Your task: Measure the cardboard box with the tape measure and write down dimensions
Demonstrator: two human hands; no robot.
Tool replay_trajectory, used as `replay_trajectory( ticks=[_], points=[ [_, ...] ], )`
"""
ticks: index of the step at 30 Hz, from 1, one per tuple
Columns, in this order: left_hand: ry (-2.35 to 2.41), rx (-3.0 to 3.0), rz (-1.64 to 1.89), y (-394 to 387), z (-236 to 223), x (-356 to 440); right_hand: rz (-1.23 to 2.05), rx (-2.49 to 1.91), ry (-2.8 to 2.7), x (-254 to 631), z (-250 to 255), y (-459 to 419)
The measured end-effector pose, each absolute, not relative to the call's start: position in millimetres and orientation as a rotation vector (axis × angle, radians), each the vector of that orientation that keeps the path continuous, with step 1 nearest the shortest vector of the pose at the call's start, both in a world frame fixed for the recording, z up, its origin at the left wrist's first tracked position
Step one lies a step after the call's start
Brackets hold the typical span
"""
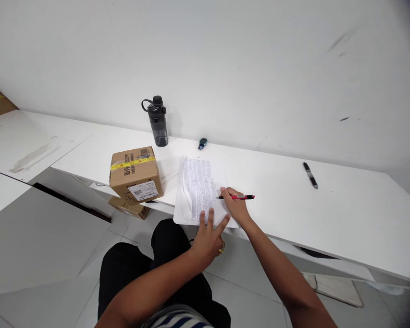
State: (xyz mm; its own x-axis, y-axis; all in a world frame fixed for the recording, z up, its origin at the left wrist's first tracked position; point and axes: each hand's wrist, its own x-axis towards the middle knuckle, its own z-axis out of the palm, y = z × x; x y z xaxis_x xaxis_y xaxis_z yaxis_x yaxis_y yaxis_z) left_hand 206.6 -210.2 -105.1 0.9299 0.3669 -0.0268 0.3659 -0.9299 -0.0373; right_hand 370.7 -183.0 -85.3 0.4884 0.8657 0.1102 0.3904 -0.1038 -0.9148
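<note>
So, right hand (237, 208) holds red pen (245, 197), left hand (207, 238) touches paper (198, 187)

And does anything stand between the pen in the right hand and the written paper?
Nothing visible: the right hand holds the red pen with its tip at the paper; the left hand lies at the near edge, clear of the tip.

a dark bottle (159, 125) stands behind a taped cardboard box (135, 175).

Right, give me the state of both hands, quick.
Left hand: open, fingers spread on the paper, holding nothing.
Right hand: closed around the red pen.
</note>
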Motion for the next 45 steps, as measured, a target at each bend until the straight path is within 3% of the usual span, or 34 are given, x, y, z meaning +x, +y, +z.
replay_trajectory(
  ticks=[24, 45],
  points=[
    [-0.575, -3.044, 0.040, -210.7, -109.1, 207.2, 0.709, -1.655, -1.085, 373.6, -86.6, -184.9],
    [-0.586, -3.113, 0.042, -208.1, -102.3, 206.6, 0.599, -1.588, -1.081, 376.2, -110.6, -168.0]
  ],
)
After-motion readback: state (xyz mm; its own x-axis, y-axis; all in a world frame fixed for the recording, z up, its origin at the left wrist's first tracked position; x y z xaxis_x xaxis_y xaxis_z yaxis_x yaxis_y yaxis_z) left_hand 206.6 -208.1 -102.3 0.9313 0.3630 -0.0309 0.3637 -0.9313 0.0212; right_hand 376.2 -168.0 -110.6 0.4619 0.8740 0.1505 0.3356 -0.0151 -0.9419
